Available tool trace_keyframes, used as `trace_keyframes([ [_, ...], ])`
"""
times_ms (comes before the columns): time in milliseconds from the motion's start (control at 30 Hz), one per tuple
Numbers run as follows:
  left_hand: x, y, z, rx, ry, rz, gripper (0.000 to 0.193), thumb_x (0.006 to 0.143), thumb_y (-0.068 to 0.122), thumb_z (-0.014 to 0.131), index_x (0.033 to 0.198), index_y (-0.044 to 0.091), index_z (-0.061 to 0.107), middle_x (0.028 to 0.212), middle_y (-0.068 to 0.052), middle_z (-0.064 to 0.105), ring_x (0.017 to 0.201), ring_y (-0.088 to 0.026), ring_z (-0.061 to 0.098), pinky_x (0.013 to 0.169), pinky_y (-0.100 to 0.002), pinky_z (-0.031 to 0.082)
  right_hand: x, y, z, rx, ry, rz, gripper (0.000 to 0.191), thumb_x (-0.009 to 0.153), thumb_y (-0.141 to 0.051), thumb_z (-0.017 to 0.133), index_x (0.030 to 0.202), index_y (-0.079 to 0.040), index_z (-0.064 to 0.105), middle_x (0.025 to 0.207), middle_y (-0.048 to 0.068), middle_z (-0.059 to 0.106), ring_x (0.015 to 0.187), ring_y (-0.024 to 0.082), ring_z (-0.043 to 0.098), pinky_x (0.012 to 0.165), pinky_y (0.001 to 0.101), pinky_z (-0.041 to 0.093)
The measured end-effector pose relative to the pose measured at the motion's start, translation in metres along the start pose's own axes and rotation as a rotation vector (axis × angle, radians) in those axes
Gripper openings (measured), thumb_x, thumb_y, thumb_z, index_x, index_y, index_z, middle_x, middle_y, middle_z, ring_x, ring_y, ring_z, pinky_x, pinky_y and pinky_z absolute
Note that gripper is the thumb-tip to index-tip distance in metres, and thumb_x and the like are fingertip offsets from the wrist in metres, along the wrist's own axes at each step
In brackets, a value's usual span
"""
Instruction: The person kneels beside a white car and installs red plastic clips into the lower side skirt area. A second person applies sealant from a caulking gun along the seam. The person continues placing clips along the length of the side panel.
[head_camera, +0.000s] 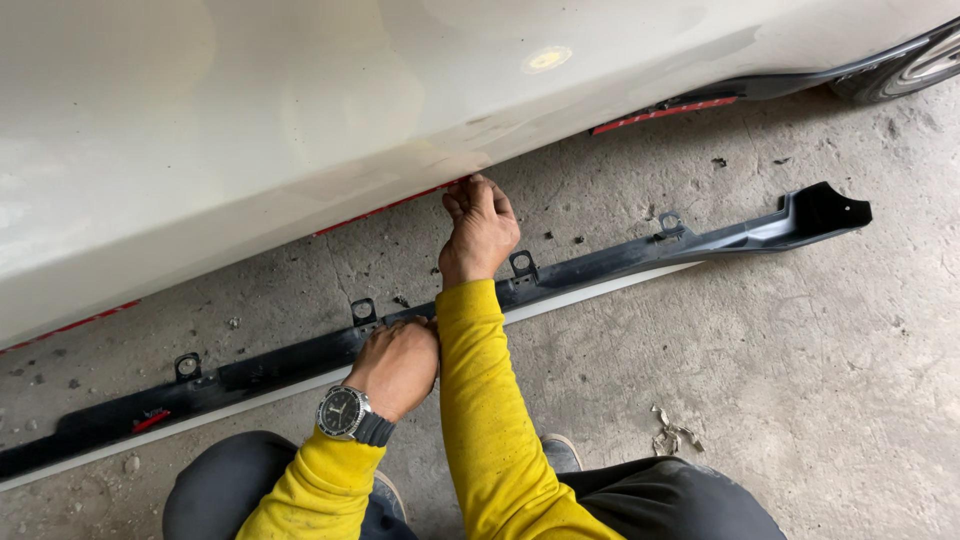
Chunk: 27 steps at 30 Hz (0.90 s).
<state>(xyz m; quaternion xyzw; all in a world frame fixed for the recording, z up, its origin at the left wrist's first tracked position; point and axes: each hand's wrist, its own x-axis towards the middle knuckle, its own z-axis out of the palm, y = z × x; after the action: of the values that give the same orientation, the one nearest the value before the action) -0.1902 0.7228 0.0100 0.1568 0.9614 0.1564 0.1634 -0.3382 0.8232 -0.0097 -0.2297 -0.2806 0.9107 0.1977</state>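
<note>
Head view: a crouching person works at a white car's lower edge.
The right hand (480, 228) curls its fingers against the car's sill edge (400, 205); the left hand (397, 365) rests closed on the long black side skirt (620, 262) lying on bare concrete floor (820, 370) alongside.

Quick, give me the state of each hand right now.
Left hand: closed, gripping the black side skirt lying on the floor.
Right hand: fingers curled at the car body's lower edge; any hold cannot be told.

Cracked concrete floor (800, 350) w/ long black side skirt (600, 265), grit, poss. crumpled scrap (672, 432).
</note>
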Motion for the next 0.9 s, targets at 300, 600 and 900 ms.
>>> trace_keyframes([
  [300, 0.0036, 0.0013, 0.0034, -0.005, 0.007, -0.005, 0.022, 0.092, 0.004, 0.051, 0.107, 0.000, 0.067, 0.107, -0.024, 0.070, 0.099, -0.038, 0.071, 0.089, -0.048, 0.055, -0.0041, -0.0037, -0.0013, -0.046, -0.046, -0.063, 0.013, 0.093, -0.004, 0.073, 0.097, 0.008, 0.069, 0.081, 0.013, 0.072, 0.068, 0.017, 0.066, 0.064, 0.0283, 0.057],
  [600, 0.0033, 0.0008, 0.0055, 0.030, 0.003, 0.006, 0.022, 0.094, 0.005, 0.050, 0.107, 0.001, 0.067, 0.109, -0.023, 0.070, 0.101, -0.038, 0.071, 0.090, -0.048, 0.055, -0.0005, -0.0009, -0.0035, -0.034, -0.063, -0.042, 0.013, 0.093, -0.004, 0.073, 0.098, 0.008, 0.069, 0.082, 0.013, 0.072, 0.071, 0.018, 0.068, 0.065, 0.0285, 0.057],
  [900, 0.0026, 0.0026, 0.0027, 0.044, -0.002, 0.025, 0.026, 0.090, 0.002, 0.054, 0.113, 0.001, 0.065, 0.112, -0.022, 0.069, 0.104, -0.037, 0.069, 0.091, -0.048, 0.054, 0.0053, -0.0002, -0.0048, -0.062, -0.026, -0.001, 0.010, 0.092, -0.002, 0.071, 0.096, 0.007, 0.068, 0.081, 0.013, 0.071, 0.068, 0.018, 0.068, 0.064, 0.0287, 0.058],
])
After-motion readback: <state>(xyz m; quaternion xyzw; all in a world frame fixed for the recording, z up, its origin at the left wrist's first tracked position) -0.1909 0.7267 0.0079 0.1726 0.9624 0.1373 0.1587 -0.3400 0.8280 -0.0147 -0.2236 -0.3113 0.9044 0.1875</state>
